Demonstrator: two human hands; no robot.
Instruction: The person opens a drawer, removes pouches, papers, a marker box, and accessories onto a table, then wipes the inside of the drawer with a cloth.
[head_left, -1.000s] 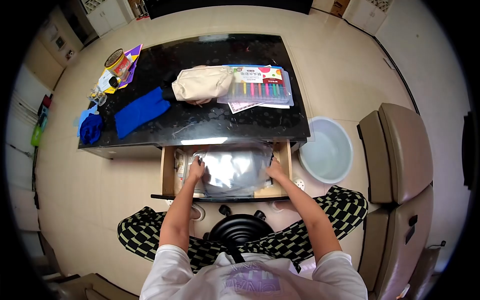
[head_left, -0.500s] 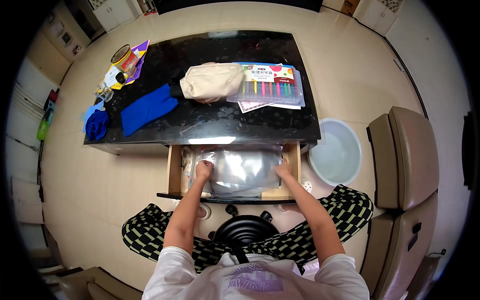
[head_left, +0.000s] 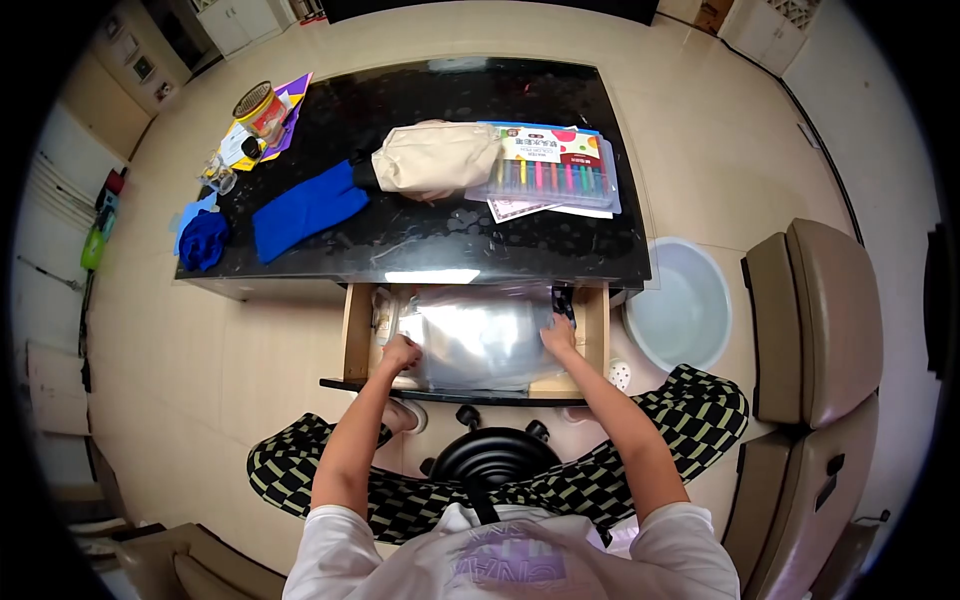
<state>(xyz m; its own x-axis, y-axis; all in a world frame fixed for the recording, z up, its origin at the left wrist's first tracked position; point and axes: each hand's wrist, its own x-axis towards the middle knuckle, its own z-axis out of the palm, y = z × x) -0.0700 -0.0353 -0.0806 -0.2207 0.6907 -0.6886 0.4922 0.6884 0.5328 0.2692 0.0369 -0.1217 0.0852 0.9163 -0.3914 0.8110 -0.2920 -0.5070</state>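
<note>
A clear, shiny plastic bag (head_left: 475,340) lies flat in the pulled-out wooden drawer (head_left: 597,335), filling most of its width. My left hand (head_left: 402,352) is closed at the bag's left edge, fingers pinched together. On the opposite side my right hand (head_left: 558,334) grips the right edge. Glare covers the middle of the plastic, so what lies under it is hard to make out. A small dark patterned item (head_left: 563,302) shows in the drawer's back right corner. Small pale items (head_left: 382,310) sit along its left side.
On the black tabletop (head_left: 330,115) are a beige pouch (head_left: 435,158), a color pen set (head_left: 552,165), folded blue cloth (head_left: 310,210), a crumpled blue cloth (head_left: 204,240) and a jar (head_left: 260,110). A white basin (head_left: 680,305) stands right of the table, near a brown sofa (head_left: 835,320).
My left hand has moved slightly nearer the drawer front, and the plastic has shifted with it. The dark item at the drawer's back right now shows more. The camera view has shifted slightly.
</note>
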